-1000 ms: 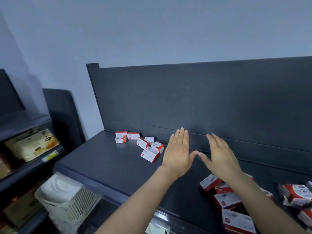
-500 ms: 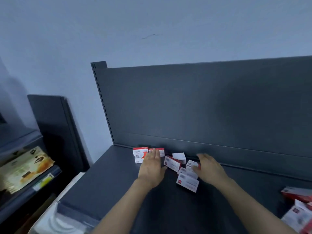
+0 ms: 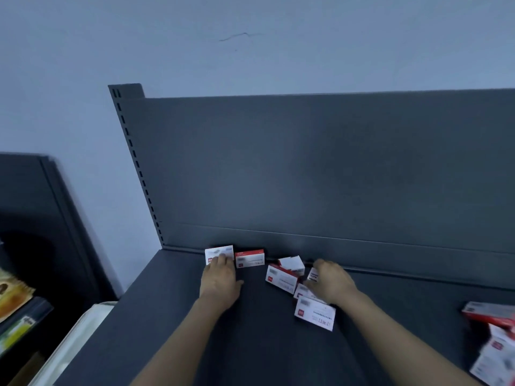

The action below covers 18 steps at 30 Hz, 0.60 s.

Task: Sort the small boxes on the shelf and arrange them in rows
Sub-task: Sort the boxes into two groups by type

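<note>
Several small red-and-white boxes lie at the back left of the dark shelf (image 3: 250, 344). My left hand (image 3: 220, 280) rests flat with its fingertips on the leftmost box (image 3: 220, 253), which stands against the back panel beside a second box (image 3: 250, 258). My right hand (image 3: 330, 281) lies over a loose cluster, fingers curled down onto a box (image 3: 313, 274); whether it grips it is unclear. Around it lie a tilted box (image 3: 281, 278), a white one behind (image 3: 292, 263), and one nearer me (image 3: 315, 313).
More red-and-white boxes are heaped at the shelf's right edge (image 3: 493, 338). The dark back panel (image 3: 334, 168) rises behind the boxes. To the left stand another shelf unit with packaged goods (image 3: 14, 299) and a white basket (image 3: 83, 330) below.
My head and both hands have moved forward and left to the boxes at the back. The left hand has reached the leftmost box; the right hand has come down over the loose cluster.
</note>
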Each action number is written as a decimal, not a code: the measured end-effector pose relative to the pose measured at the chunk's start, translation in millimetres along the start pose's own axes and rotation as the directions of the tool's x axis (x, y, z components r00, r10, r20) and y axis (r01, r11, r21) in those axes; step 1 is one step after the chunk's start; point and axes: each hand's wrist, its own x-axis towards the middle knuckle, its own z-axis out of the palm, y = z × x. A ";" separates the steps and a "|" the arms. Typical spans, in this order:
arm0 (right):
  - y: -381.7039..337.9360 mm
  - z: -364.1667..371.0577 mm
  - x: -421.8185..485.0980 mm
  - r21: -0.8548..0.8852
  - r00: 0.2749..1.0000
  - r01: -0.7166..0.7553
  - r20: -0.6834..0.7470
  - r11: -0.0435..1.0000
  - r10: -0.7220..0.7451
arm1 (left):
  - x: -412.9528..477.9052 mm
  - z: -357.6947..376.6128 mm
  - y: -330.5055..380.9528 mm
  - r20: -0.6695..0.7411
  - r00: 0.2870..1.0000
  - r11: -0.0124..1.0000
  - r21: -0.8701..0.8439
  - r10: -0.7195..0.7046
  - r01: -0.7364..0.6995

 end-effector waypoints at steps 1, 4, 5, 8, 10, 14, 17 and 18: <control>0.8 0.5 0.7 -0.002 1.000 -0.001 -0.008 1.000 0.001 | 1.0 0.0 -0.4 -0.008 1.000 0.999 0.039 0.008 -0.008; 1.9 2.3 0.3 -0.004 1.000 0.002 -0.023 1.000 -0.002 | 2.8 -0.7 -5.3 0.004 0.999 0.996 0.087 0.034 -0.034; 1.8 2.2 -0.5 -0.005 1.000 0.005 -0.020 1.000 -0.005 | 2.7 0.4 -8.4 0.023 0.999 0.995 0.085 0.044 -0.046; 4.8 1.1 -3.3 0.000 1.000 0.012 -0.024 1.000 -0.012 | -1.3 3.6 -20.3 0.086 0.995 0.999 -0.002 0.043 -0.043; 8.3 -0.6 -6.5 0.006 0.999 0.013 -0.040 1.000 -0.013 | -4.0 5.1 -27.3 0.079 0.996 0.993 -0.118 0.034 -0.025; 12.3 -12.5 -16.0 0.061 0.996 0.030 -0.090 0.998 -0.024 | -13.2 -7.9 -23.0 0.061 0.998 0.984 -0.176 -0.018 0.029; 18.8 -35.2 -28.1 0.087 0.986 0.068 -0.155 0.994 -0.054 | -14.7 -35.4 7.2 -0.051 0.999 0.977 -0.215 -0.006 -0.005; 22.9 -44.4 -33.6 0.090 0.981 0.085 -0.182 0.992 -0.067 | -15.1 -48.2 22.8 -0.103 0.995 0.970 -0.239 0.011 -0.036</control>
